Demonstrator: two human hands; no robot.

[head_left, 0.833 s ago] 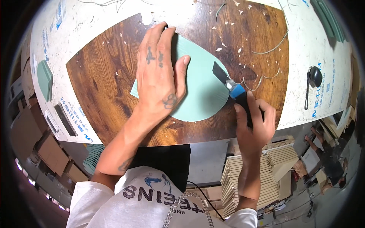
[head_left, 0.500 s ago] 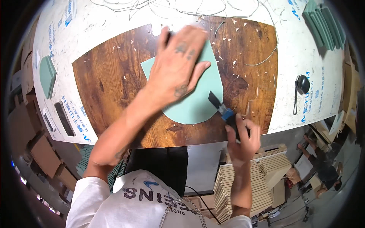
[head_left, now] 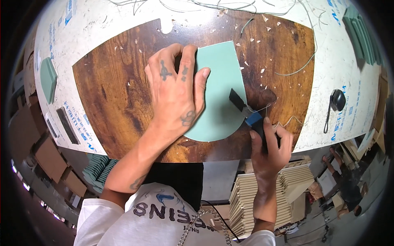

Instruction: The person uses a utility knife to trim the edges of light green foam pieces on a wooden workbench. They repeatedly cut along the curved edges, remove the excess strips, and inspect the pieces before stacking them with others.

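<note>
A pale green, round-ended flat piece (head_left: 221, 69) lies on the dark wood-grain board (head_left: 119, 90), its curved end toward me. My left hand (head_left: 174, 90) is closed over its left side, fingers bent and thumb resting on top. Whether the fingertips reach under the edge is hidden. In my right hand (head_left: 273, 149) is a utility knife (head_left: 255, 119) with a black and blue handle. Its broad dark blade (head_left: 236, 100) lies over the piece's right edge. A thin pale strip (head_left: 293, 119) curls from beside the knife onto the board.
Stacked green pieces (head_left: 361, 37) stand at the far right, with more (head_left: 48, 80) at the left. A black corded object (head_left: 338, 99) lies right, a dark bar (head_left: 67, 125) left. Thin offcuts and white scraps litter the far side. Another person (head_left: 349, 180) is off to the right.
My left hand has come nearer and left, from lying across the green piece to its left side. The piece has turned a little. The knife has moved slightly right, against the right edge.
</note>
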